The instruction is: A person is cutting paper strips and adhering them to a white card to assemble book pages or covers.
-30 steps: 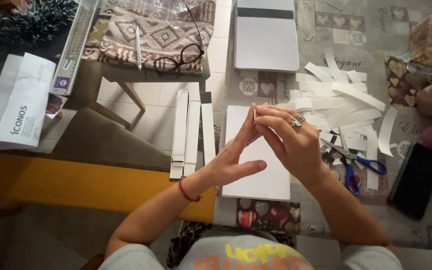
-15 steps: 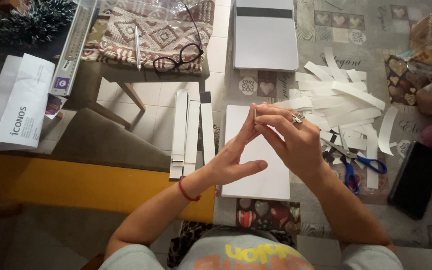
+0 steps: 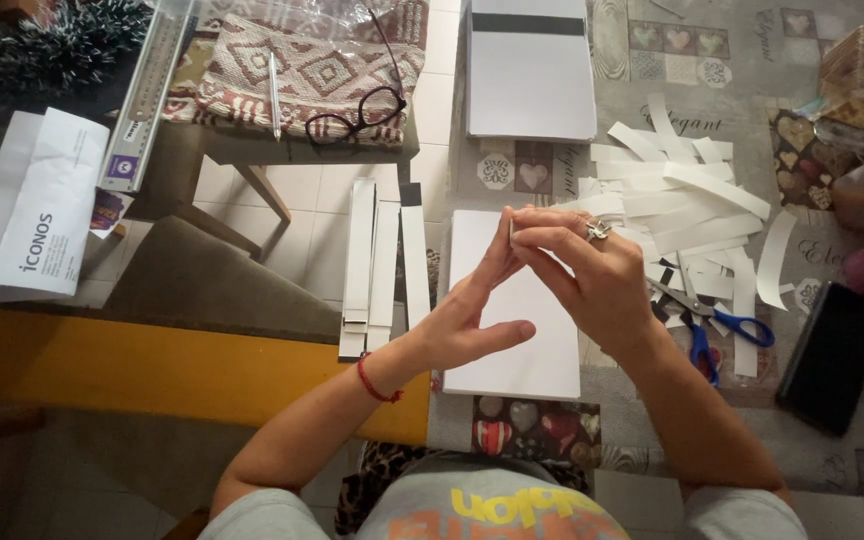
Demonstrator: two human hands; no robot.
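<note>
Both my hands are raised above a white rectangular sheet (image 3: 522, 345) lying on the patterned tablecloth. My right hand (image 3: 592, 280), with a ring on one finger, pinches a small white paper strip (image 3: 514, 229) at its fingertips. The fingertips of my left hand (image 3: 472, 310) meet it at the same strip, with the thumb stretched out to the right. A red cord bracelet is on my left wrist. Most of the strip is hidden between the fingers.
A heap of cut white paper strips (image 3: 692, 215) lies to the right, blue-handled scissors (image 3: 707, 325) beside it, and a black phone (image 3: 832, 355) further right. Long white strips (image 3: 377, 265) hang at the table's left edge. A paper stack (image 3: 530, 70), glasses (image 3: 352, 115), a metal ruler (image 3: 147, 90) lie beyond.
</note>
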